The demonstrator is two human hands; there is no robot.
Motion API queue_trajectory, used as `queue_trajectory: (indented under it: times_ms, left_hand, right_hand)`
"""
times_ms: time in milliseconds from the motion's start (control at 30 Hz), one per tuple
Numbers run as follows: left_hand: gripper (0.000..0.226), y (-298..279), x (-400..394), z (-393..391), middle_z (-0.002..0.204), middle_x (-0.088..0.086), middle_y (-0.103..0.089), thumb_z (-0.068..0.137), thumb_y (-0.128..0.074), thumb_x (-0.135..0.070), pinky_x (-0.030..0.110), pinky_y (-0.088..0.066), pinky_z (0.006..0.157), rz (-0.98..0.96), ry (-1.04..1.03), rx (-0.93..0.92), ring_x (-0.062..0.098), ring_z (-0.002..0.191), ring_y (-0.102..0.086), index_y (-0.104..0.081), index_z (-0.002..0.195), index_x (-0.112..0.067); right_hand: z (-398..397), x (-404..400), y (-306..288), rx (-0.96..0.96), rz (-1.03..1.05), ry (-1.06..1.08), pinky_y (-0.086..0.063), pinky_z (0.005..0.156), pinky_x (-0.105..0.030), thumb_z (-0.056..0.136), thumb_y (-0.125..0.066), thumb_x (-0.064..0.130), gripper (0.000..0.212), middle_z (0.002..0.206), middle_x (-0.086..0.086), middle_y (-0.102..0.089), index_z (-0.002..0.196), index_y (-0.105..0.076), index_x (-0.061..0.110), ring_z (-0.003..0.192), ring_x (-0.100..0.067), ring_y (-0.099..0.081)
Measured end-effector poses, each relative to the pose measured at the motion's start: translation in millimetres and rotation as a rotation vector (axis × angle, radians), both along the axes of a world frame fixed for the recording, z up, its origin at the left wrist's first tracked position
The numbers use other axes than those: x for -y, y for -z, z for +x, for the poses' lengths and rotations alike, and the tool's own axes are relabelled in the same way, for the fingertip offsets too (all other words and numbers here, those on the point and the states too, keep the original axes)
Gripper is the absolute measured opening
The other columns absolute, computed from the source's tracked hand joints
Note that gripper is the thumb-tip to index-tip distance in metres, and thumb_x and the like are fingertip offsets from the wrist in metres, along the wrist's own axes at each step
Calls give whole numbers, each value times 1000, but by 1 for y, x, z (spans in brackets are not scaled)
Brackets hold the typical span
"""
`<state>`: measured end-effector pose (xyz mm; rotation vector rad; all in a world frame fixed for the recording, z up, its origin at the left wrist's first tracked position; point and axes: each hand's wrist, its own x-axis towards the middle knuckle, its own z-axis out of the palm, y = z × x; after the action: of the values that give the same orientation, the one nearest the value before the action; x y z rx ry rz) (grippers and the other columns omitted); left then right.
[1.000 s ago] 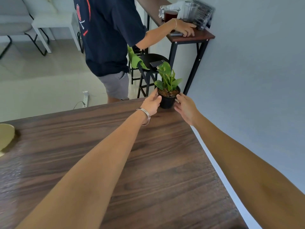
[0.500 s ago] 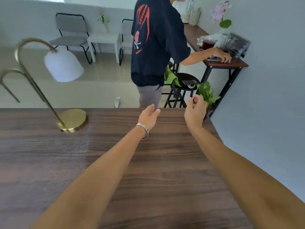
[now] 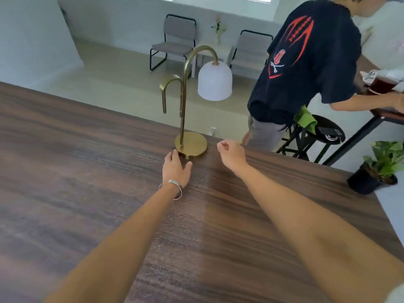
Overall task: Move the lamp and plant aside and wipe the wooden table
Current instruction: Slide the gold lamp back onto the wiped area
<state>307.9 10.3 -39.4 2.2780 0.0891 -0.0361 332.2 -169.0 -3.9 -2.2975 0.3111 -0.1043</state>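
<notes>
A brass lamp (image 3: 190,143) with a white shade stands on the dark wooden table (image 3: 87,193) near its far edge. My left hand (image 3: 176,169) lies flat on the table, fingertips touching the lamp's round base, holding nothing. My right hand (image 3: 231,154) hovers just right of the base with its fingers loosely curled and nothing in it. The green plant (image 3: 380,169) in a black pot sits at the table's far right corner, well away from both hands.
A person in a dark shirt (image 3: 306,68) stands beyond the table's far edge, reaching to a narrow side table (image 3: 389,112). A black stool (image 3: 323,134) with a green cloth stands next to them. Two grey chairs (image 3: 177,40) line the back wall.
Both hands let go of the plant pot and swung left to the lamp. My view turned left, so the plant now sits at the right edge.
</notes>
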Motion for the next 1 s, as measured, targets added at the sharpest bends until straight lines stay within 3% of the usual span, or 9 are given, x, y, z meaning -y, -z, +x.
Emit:
queue_trajectory:
  times_ms: [167,333,400,567,733,800,867,900,1000]
  left_hand:
    - [78,23,-1,6,161,9,-7,95,-39,-49,47,1,117,323,115,28,25,148,-1,-4,151,-8]
    - [87,37,3,8,161,8,-4,91,-29,-62,48,3,117,462,121,73,23,148,2,5,150,-7]
    - [89,39,5,12,161,10,-3,91,-25,-64,48,2,117,489,113,70,23,148,2,7,149,-5]
    - [90,40,9,19,161,10,-1,89,-16,-68,49,1,117,542,106,43,24,148,2,9,149,-5]
    - [93,38,7,25,161,6,-1,85,-8,-72,51,0,117,540,131,33,21,148,3,9,149,-7]
    - [91,37,7,29,161,3,-3,86,-10,-72,53,-1,116,530,147,38,22,148,3,8,150,-10]
    - [88,35,7,32,162,0,-4,86,-12,-71,56,0,115,534,175,38,24,148,4,8,150,-15]
    - [87,34,7,33,162,-1,-4,86,-12,-72,57,1,115,543,198,32,24,148,5,9,150,-17]
    - [83,29,9,36,161,-5,-5,85,-15,-72,60,2,114,537,276,15,26,148,6,7,150,-27]
  right_hand:
    - [45,-31,8,-64,-159,-170,-44,86,-33,104,-42,20,32,112,-10,-70,109,-71,8,105,-27,-62]
    - [82,-45,9,-195,-294,-325,-38,104,-36,107,-35,25,43,147,-14,-50,148,-44,13,133,-31,-47]
    - [88,-47,12,-225,-349,-365,-36,107,-37,106,-40,28,48,151,-14,-46,152,-37,13,136,-31,-44]
    - [88,-41,16,-175,-376,-351,-39,104,-38,101,-53,33,51,144,-13,-53,145,-47,10,131,-31,-50]
    - [74,-24,19,-136,-342,-252,-37,73,-29,92,-65,41,39,104,-6,-64,115,-63,10,99,-25,-61]
    - [63,-16,22,-152,-296,-228,-43,82,-33,90,-66,44,51,116,-9,-63,128,-57,11,113,-28,-58]
    - [50,-9,23,-172,-303,-230,-37,105,-40,92,-63,47,71,145,-11,-51,149,-40,13,136,-31,-42]
    - [44,-5,24,-175,-330,-231,-34,109,-41,93,-61,48,73,149,-11,-48,152,-36,15,140,-31,-37]
    - [30,10,24,-166,-370,-180,-38,105,-42,90,-62,53,67,140,-10,-56,145,-49,16,133,-31,-44]
